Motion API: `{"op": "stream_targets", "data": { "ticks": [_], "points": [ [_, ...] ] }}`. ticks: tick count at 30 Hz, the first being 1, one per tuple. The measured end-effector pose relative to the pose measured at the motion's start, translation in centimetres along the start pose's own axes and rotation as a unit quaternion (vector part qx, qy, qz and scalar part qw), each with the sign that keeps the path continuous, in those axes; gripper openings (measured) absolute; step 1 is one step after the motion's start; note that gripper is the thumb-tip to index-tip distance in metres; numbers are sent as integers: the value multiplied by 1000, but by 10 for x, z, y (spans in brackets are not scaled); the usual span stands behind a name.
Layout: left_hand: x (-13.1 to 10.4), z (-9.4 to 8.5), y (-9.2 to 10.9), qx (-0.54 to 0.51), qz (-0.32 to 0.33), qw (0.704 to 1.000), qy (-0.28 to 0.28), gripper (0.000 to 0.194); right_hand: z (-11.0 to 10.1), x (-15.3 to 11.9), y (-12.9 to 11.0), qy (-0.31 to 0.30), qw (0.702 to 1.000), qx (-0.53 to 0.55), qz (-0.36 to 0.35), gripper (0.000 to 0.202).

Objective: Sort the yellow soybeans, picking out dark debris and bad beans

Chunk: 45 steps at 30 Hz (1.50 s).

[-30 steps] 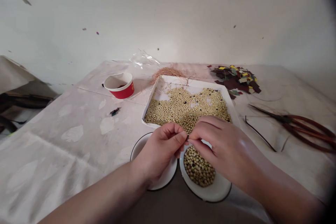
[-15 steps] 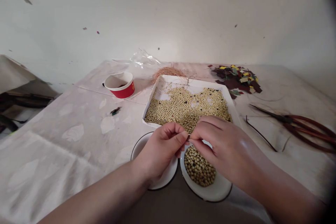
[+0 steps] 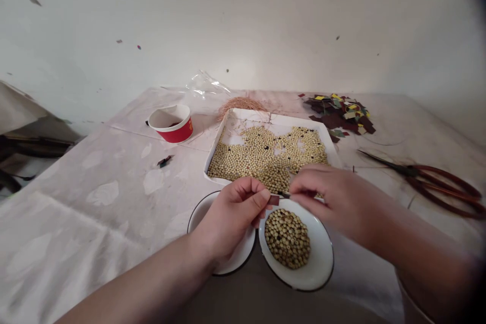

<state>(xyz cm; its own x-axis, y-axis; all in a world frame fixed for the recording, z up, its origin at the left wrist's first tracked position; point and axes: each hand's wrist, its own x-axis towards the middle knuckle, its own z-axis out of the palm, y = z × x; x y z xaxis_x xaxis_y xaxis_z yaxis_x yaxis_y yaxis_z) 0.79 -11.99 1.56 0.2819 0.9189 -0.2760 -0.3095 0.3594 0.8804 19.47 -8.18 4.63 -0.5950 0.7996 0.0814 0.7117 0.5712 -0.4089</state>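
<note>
My left hand is closed in a pinch on a small dark reddish-brown flat piece. Its edge sticks out past the thumb, above the gap between two dark-rimmed white dishes. My right hand, blurred, has its fingers pinched together just to the right. A thin dark sliver shows at those fingertips, too small to name. Under the hands, the right white dish holds a heap of yellowish round beads. The left white dish is partly hidden by my left hand.
Beyond the hands is a white tray of pale beads. Scissors lie at right, near a pile of coloured scraps. A red-and-white paper cup, thin reddish strands and a clear plastic bag are farther back.
My right hand has moved a little to the right and away from my left fingertips. More of the reddish-brown piece now shows. My left hand has stayed nearly still.
</note>
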Motion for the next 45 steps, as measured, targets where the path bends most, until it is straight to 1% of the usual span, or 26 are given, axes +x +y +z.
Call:
{"op": "stream_targets", "data": {
  "ticks": [2,4,5,8,13,22,30,34,40,45],
  "points": [
    [0,1,0,-13,-4,1000,-1,20,-1,2,16,23,998,-37,49,12],
    [0,1,0,-17,-5,1000,-3,20,1,5,33,11,992,-81,96,12],
    [0,0,0,-17,-5,1000,-4,21,3,6,40,-7,989,-97,110,12],
    [1,-1,-1,-16,-5,1000,-10,20,12,8,57,-47,983,-121,130,12],
    [1,0,-1,-18,-6,1000,-12,19,24,9,70,-57,985,-86,140,5],
    [1,-1,-2,-3,3,1000,-15,19,31,14,70,-54,988,-51,137,9],
    [2,-2,-3,10,8,1000,-28,20,28,17,58,-79,989,-32,123,9],
    [1,-1,-3,8,10,1000,-23,19,26,17,56,-86,988,-25,125,10],
    [0,-1,-4,11,15,1000,-21,19,28,19,59,-71,988,-28,138,9],
    [1,0,-4,8,11,1000,-22,20,27,20,55,-54,986,-32,157,8]
  ]
}}
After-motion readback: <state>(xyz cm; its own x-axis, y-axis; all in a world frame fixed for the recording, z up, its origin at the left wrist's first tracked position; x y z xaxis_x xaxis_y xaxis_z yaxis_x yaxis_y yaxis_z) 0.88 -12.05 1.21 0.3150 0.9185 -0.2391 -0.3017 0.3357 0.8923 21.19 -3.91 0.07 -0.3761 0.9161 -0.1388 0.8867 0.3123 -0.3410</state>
